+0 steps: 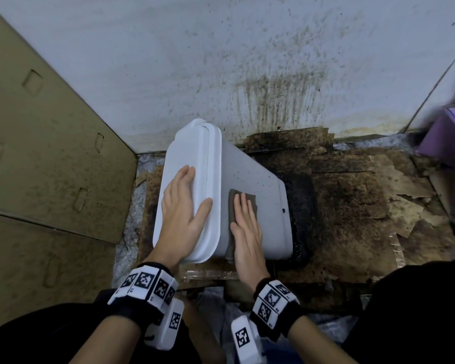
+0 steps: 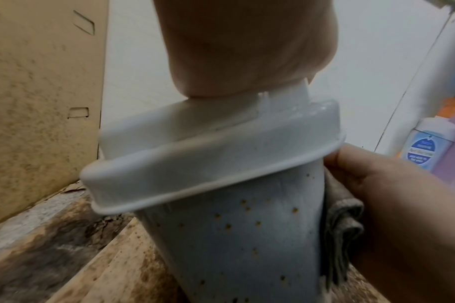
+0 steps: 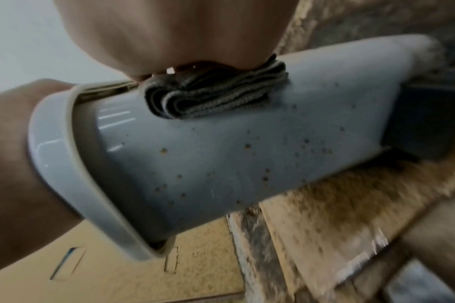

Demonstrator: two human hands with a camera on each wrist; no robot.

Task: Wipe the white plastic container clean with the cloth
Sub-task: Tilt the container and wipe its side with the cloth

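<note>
Left hand [image 1: 184, 203] flat on container [image 1: 255, 177]; right hand [image 1: 246, 227] presses cloth [image 1: 241, 197], fingers straight. Stained cardboard [image 1: 352, 195] below, spattered wall [image 1: 221, 61] behind.

left hand [image 1: 185, 206] flat, right hand [image 1: 246, 229] flat, pressing

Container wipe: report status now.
Left hand flat on lid, steadying. Right hand presses folded cloth on container side. Brown specks remain. Nothing in the way.
</note>
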